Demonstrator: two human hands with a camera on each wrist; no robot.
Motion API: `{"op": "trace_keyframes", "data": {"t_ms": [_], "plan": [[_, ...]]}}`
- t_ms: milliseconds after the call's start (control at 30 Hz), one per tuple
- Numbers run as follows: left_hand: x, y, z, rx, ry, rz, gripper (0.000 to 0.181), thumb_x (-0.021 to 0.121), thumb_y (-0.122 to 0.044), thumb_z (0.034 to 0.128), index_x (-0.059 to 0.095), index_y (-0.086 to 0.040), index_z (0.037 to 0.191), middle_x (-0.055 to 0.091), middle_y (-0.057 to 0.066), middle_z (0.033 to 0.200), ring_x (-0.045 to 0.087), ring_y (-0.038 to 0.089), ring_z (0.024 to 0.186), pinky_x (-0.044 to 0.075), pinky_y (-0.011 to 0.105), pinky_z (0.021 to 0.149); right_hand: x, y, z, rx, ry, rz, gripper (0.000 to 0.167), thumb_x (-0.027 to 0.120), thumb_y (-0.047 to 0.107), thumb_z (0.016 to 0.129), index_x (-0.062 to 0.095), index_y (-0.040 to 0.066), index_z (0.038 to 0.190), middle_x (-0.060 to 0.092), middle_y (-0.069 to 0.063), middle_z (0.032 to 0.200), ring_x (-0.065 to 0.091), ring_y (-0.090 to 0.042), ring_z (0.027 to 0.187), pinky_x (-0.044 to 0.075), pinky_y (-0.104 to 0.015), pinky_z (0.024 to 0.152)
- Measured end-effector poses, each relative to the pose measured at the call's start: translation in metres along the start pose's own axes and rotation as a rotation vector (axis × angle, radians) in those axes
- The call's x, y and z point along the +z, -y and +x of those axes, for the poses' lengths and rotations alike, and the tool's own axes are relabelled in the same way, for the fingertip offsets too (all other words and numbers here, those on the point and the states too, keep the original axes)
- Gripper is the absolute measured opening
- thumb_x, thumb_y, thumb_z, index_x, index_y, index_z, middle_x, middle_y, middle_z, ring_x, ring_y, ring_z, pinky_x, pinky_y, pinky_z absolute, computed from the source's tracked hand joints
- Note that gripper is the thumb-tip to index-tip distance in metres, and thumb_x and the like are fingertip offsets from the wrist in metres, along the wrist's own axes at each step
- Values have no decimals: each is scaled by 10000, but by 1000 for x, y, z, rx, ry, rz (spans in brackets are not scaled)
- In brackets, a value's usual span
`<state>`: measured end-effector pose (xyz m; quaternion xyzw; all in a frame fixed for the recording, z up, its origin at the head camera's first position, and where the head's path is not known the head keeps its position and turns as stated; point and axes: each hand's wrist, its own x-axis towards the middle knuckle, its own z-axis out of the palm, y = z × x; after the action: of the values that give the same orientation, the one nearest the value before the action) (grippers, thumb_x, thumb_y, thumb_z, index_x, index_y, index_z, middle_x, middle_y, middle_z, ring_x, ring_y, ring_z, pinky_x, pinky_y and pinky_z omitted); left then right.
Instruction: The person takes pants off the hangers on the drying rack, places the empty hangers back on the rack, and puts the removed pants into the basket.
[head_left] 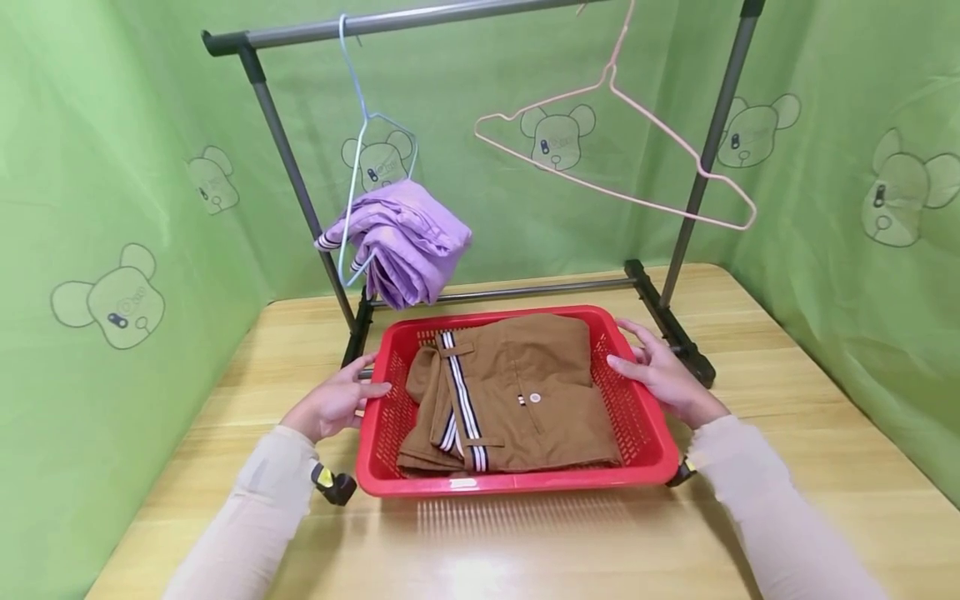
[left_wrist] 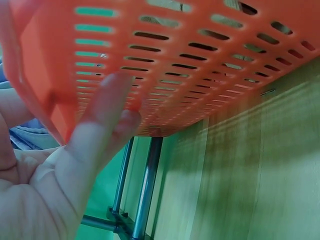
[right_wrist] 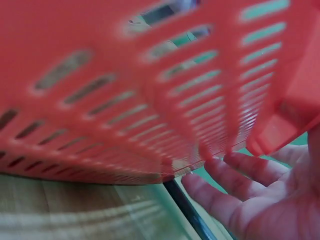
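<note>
A red plastic basket (head_left: 517, 482) with slotted walls is held above the table between both hands. Inside lie folded brown trousers (head_left: 525, 392) with a striped waistband and a button. At the basket's left end, my left hand (head_left: 337, 402) grips the rim, thumb over the top and fingers beneath. My right hand (head_left: 663, 373) holds the opposite end the same way. In the left wrist view, fingers of the left hand (left_wrist: 65, 170) press the slotted outer wall. The right wrist view shows fingertips of the right hand (right_wrist: 250, 185) against the basket's underside.
A grey garment rack (head_left: 450, 12) stands behind the basket on the wooden table (head_left: 465, 550). From its bar hang a blue hanger (head_left: 362, 125) carrying folded purple trousers (head_left: 412, 237) and a bare pink hanger (head_left: 600, 187). Green curtains (head_left: 97, 208) enclose the sides and back.
</note>
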<state>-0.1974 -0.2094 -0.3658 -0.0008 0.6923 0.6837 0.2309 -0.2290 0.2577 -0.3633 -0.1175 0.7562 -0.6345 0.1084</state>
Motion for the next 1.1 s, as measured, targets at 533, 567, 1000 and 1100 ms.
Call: {"op": "trace_keyframes", "data": {"t_ms": [533,567,1000,1100], "plan": [[0,-14,4,57,-112,56,629,483,-11,984,131,0,1505,407,320,1366,583,355,1083,536,440,871,4,-10,-3,5,-37,124,746,597,108,962,153,184,1557,515,-148,1221,654,-206,976,570,-442,763],[1,-18,4,74,-158,43,605,482,-4,982,158,19,1493,397,319,1370,554,374,1122,522,433,902,4,-10,-3,2,-37,128,744,596,108,962,155,186,1556,511,-152,1227,652,-207,980,570,-441,765],[-1,-102,-27,409,-522,-249,284,576,-100,970,514,-7,1231,601,133,1140,609,202,1024,515,269,894,6,-13,-3,-12,-34,166,717,575,118,974,162,191,1555,526,-102,1240,640,-183,1024,568,-412,783],[6,-121,-32,523,-523,-341,196,585,-114,966,564,-14,1133,635,106,1034,636,186,938,542,259,833,6,-13,-4,-17,-39,187,713,575,117,975,166,187,1554,533,-95,1237,638,-186,1029,567,-404,789]]}}
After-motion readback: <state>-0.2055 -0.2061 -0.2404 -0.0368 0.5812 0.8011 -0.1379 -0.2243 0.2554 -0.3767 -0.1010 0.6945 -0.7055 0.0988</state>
